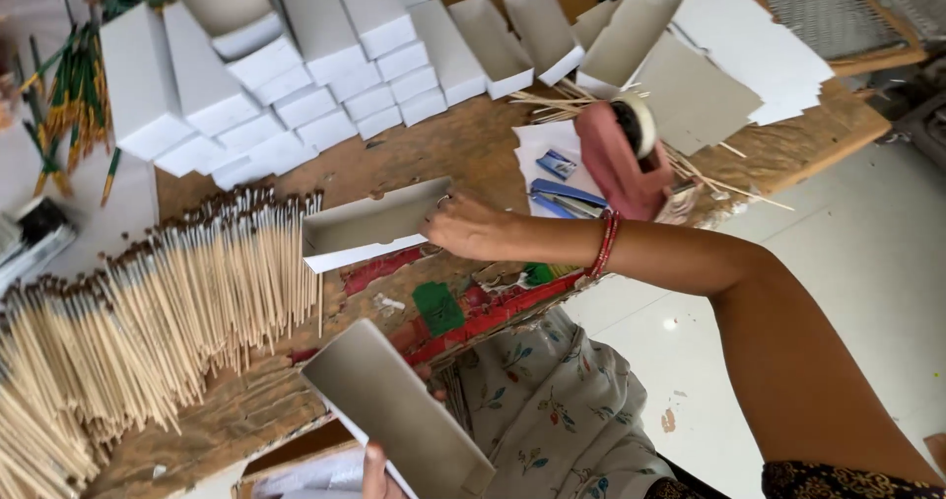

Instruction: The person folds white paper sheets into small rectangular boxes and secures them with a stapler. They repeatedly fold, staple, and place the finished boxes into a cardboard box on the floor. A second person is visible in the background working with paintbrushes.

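My right hand (pixel 471 228) reaches across the wooden table (pixel 463 149) with red bangles on its wrist. It grips the right end of a folded flat carton (pixel 370 228), grey inside and white at its edge, held just above the tabletop next to the stick pile. My left hand (pixel 376 469) shows only at the bottom edge, with its fingers closed on the lower part of a second grey carton (pixel 394 410) that tilts up toward the table's front edge. A wide pile of thin pale incense sticks (pixel 148 312) lies left of both cartons.
Several long white boxes (pixel 296 66) are stacked in rows at the back. Flat grey and white card sheets (pixel 700 75) lie at the back right, with a red tape dispenser (pixel 621 159) in front of them. Green-tipped sticks (pixel 69 95) lie far left. White floor (pixel 838 263) is at the right.
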